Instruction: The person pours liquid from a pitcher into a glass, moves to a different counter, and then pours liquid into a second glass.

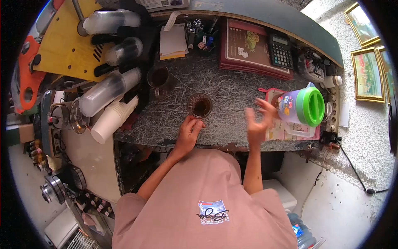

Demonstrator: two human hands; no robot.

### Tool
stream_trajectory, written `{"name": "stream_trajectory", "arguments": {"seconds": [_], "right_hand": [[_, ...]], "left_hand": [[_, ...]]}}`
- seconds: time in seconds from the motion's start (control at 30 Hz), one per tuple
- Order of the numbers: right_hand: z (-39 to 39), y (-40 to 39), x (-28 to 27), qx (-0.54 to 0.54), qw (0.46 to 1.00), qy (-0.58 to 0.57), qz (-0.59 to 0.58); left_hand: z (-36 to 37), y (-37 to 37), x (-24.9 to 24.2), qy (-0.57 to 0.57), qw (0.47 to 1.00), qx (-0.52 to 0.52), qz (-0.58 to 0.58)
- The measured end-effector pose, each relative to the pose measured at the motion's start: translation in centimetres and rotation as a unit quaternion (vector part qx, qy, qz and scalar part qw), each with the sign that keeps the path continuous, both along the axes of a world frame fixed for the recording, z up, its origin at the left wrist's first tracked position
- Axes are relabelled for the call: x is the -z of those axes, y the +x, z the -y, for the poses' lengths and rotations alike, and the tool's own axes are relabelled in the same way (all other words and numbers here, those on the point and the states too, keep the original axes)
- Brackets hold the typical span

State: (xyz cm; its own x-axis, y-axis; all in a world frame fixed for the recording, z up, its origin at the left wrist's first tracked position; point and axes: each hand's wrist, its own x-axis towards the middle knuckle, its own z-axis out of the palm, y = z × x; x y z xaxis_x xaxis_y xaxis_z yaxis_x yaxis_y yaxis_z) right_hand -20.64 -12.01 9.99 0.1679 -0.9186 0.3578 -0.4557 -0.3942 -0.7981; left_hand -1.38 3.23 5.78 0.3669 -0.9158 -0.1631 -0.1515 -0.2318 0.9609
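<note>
My left hand [188, 135] grips the handle of a clear glass cup [200, 105] with dark liquid inside, over the scratched dark counter [232, 124]. My right hand [261, 120] is raised with its fingers apart, slightly blurred, and holds nothing. Just right of it a clear pitcher with a green lid [310, 106] sits on a pink patterned cloth [273, 132]. A second glass cup with dark contents [161, 78] stands behind and left of the first one.
Stacked plastic and paper cups [114, 118] lie along the left side. At the back are papers [173, 40], small items in a holder [205, 41], dark red menus [253, 47] and a calculator [282, 51]. Framed pictures [368, 74] are at the right.
</note>
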Motion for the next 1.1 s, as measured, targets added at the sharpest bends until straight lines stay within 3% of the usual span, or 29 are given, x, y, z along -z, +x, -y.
{"name": "stream_trajectory", "arguments": {"seconds": [0.1,0.2,0.43,0.6,0.93,1.0,1.1], "right_hand": [[-0.1,4.0,4.8,-0.229,0.963,0.143,0.016],[-0.5,6.7,7.1,-0.305,0.936,0.173,0.017],[-1.0,8.7,8.2,-0.337,0.915,0.221,0.018],[-2.9,8.9,8.4,-0.31,0.933,0.179,-0.024],[-10.4,12.6,9.8,-0.335,0.917,0.211,-0.036],[-12.7,14.2,8.9,-0.353,0.92,0.164,-0.058],[-16.5,17.2,7.3,-0.397,0.91,0.103,-0.06]], "left_hand": [[0.1,-0.6,0.1,-0.024,0.999,-0.023,0.035],[-0.1,-1.1,0.2,-0.012,0.998,-0.044,0.05],[-1.1,-1.1,1.2,-0.012,0.994,-0.093,0.054],[-1.8,-0.4,1.8,-0.048,0.987,-0.119,-0.1],[-10.2,3.9,-1.0,-0.002,0.991,-0.129,-0.029],[-13.1,5.1,-1.3,0.0,0.992,-0.124,0.022],[-17.4,6.3,-2.9,0.008,0.98,-0.2,-0.02]]}}
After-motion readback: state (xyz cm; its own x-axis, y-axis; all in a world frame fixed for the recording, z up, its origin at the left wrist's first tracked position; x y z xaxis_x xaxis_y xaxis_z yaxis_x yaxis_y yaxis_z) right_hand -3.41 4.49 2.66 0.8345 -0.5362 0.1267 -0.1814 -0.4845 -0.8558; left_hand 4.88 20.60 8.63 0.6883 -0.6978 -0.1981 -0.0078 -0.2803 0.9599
